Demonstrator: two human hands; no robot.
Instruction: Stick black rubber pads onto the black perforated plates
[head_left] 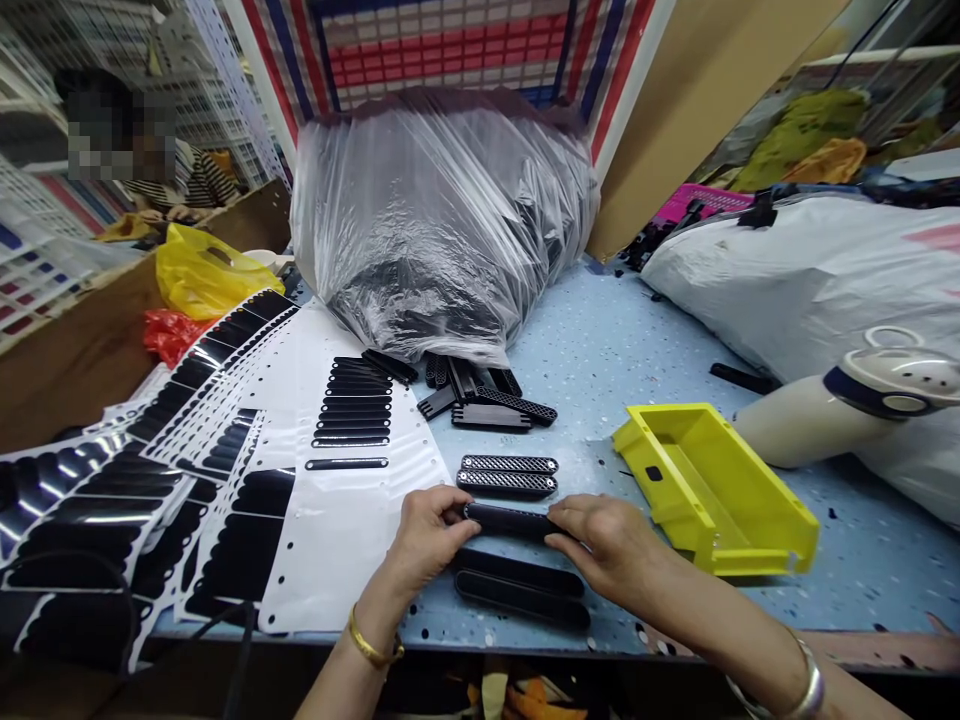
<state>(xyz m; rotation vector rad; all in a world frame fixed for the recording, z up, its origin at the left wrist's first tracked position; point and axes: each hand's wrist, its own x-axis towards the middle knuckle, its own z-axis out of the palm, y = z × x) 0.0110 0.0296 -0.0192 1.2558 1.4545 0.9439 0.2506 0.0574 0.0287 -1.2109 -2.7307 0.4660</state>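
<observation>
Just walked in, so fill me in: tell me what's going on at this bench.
A person's left hand and right hand hold the ends of a slim black bar over a speckled blue bench. Two textured black bars lie just beyond it, and two smooth black bars lie nearer the person. To the left, a white sheet carries rows of black strips. A clear plastic bag of black pieces sits behind, and a yellow plastic bin sits to the right.

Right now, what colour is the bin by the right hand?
Bright yellow bin, clearest in the head view.
</observation>
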